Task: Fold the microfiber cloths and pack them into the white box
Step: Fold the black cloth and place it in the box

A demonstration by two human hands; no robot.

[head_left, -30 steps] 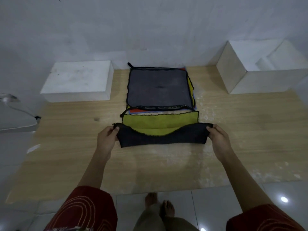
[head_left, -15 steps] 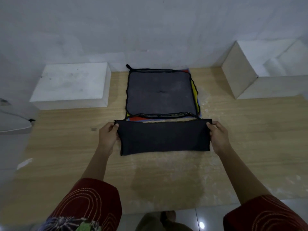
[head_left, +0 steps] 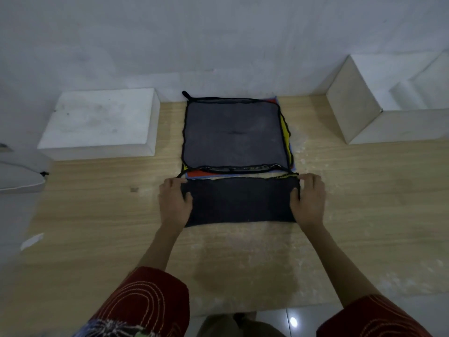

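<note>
While the dark cloth (head_left: 239, 201) is lying folded into a strip on the wooden table (head_left: 97, 215), just before the cloth stack (head_left: 233, 135), left hand (head_left: 175, 203) and right hand (head_left: 308, 200) are pinching its short ends (thumbs on top). Risk: layers slipping askew if one end is releasing early. White box (head_left: 379, 125) is waiting far right; bare tabletop is lying open between.

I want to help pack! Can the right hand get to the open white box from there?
Probably yes: the right hand has bare table up to the open white box, but it's holding the dark folded cloth.
</note>
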